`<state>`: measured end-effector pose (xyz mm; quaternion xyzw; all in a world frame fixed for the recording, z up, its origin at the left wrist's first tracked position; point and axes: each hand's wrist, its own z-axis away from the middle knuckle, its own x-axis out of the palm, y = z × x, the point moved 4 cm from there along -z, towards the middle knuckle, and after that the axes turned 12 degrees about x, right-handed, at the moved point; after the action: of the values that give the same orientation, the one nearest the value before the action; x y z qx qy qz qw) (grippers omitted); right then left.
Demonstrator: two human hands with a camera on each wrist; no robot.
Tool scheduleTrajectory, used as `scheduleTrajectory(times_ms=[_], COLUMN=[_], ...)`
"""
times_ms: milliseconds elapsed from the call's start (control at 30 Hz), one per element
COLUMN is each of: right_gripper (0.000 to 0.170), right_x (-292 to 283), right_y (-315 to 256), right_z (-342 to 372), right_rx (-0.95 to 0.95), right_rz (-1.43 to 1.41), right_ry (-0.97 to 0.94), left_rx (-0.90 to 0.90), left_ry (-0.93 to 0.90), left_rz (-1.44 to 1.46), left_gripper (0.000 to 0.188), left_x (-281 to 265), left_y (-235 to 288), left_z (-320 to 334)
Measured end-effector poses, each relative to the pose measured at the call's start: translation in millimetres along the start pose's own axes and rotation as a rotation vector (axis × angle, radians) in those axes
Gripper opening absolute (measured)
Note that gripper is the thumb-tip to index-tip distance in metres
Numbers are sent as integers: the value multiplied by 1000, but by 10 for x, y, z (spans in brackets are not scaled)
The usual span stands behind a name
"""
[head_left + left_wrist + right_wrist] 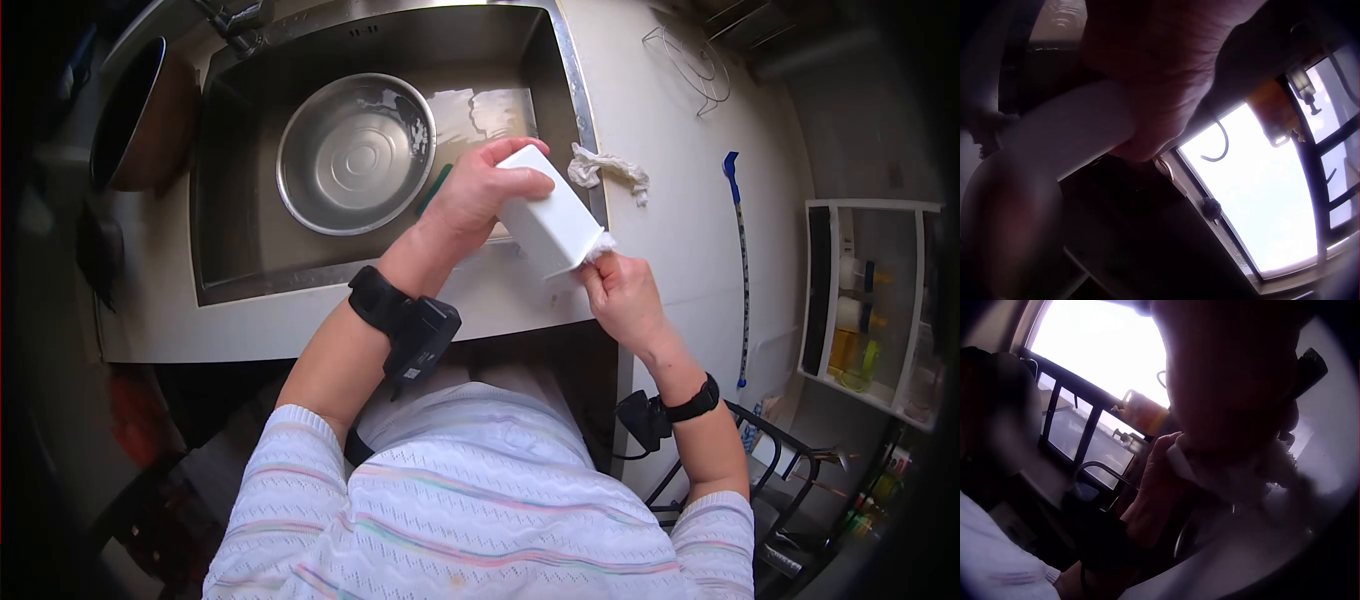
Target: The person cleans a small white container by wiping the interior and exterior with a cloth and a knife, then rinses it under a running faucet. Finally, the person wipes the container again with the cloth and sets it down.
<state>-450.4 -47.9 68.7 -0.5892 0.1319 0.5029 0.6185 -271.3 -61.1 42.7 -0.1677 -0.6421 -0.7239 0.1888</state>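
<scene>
My left hand (470, 200) grips a white rectangular container (548, 215) near its closed end, thumb across the upper face. The container is tilted, its rimmed end towards my right hand (630, 302). That hand pinches a white cloth (602, 246) at the rim; part of the cloth is hidden by the container and fingers. In the left wrist view, the pale side of the container (1072, 128) runs out from under the dark, shaded left hand (1154, 69). The right wrist view has the bunched cloth (1219, 478) below the right hand (1229, 381).
A round metal basin (355, 160) sits in the steel sink (240, 270), with water beside it. On the counter lie a crumpled white cloth (625, 178) and a long blue-tipped stick (741, 260). A wire stand (705, 70) is farther back. Left of the sink leans a large pan (165, 120).
</scene>
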Motion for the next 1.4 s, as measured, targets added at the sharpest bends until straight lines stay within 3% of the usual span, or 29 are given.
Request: scheduleTrajectory(times_ms=[33,100,133,200,267,367,433,467,533,667,800,867,1033,1100,1133,1200,1400], right_gripper=[11,12,12,11,11,6,12,12,15,16,19,17,16,15,15,20,18], right_x=[-92,-204,-251,-302,-360,-368,-271,-281,-229,-201,-207,-196,-27,-13,-33,27,-42], right_y=[-86,-221,-286,-383,-507,-660,-714,-773,-903,-817,-810,-652,-342,-348,-398,-459,-455], right_z=[-23,-61,-77,-96,-135,-293,-400,-388,-296,-260,-348,-460,-569,-509,-479,-374,-342], right_rx=[5,-25,-62,-92,-112,-90,-65,-42,-177,-232,-168,-64,-14,-37,-40,-65,-68], right_rz=[192,300,408,451,486,661,733,720,745,521,622,344,399,458,457,600,401], right_ry=[53,103,152,159,172,102,-137,-128,-349,-262,-259,-108,23,58,57,-230,-177], left_rx=[-75,-161,-178,-257,-320,-309,-334,-328,-322,-284,-289,-309,-121,-128,-135,-158,-243], left_ry=[64,177,161,194,85,263,275,312,305,312,257,290,431,447,458,398,282], left_rz=[82,212,205,504,581,542,492,463,437,362,516,525,166,112,55,30,224], left_gripper=[44,40,40,41,41,26,24,23,22,20,21,22,20,20,21,22,21], left_x=[-63,-174,-230,-367,-396,-367,-533,-632,-628,-626,-554,-599,-416,-390,-396,-424,-497], left_y=[-37,-145,-187,-268,-291,-220,-343,-404,-405,-398,-354,-396,-300,-306,-303,-310,-400], left_z=[-22,-58,-74,-79,-70,-10,-25,-44,-53,23,-17,-83,-63,-44,-41,-75,-81])
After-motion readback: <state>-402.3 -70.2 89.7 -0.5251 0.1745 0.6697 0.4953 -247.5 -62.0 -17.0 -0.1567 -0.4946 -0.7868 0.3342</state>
